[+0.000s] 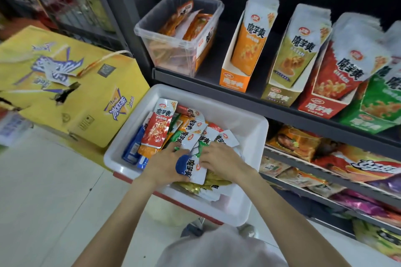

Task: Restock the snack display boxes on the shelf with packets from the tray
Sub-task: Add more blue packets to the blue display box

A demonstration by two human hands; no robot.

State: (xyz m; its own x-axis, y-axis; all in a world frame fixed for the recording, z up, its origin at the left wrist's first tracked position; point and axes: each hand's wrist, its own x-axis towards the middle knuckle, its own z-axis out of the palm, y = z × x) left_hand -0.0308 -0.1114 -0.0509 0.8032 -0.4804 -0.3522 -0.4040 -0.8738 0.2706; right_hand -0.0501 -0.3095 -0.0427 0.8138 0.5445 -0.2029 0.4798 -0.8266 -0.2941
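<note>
A white rectangular plastic tray [243, 128] sits at the centre of the frame, its far rim just below the front edge of the dark metal shelf [249, 104] and its left corner close to a yellow printed cardboard carton [86, 102] at the left. The near rim overhangs a red edge beneath it; what carries the tray cannot be made out. Pale tiled floor [43, 191] lies open across the lower left of the frame.

On the shelf, in the upper right, stand four cardboard display boxes holding upright packets, side by side and close together: an orange display box [233, 81], an olive display box [278, 96], a red display box [319, 107] and a green display box [368, 122] that runs off the right edge. To their left stands a clear plastic bin [173, 50] with orange packets inside, a gap of bare shelf between it and the orange box. Lower shelves at the right hold more bagged snacks.

The tray is piled with loose foil snack packets [188, 128] in red, orange, green, blue and olive. Both bare forearms reach in from the bottom of the frame. The left hand [167, 165] curls around a blue-and-white packet [191, 168], thumb on its near edge. The right hand [219, 156] lies palm-down just beside it, fingertips pinching a green-and-white packet [198, 151].
</note>
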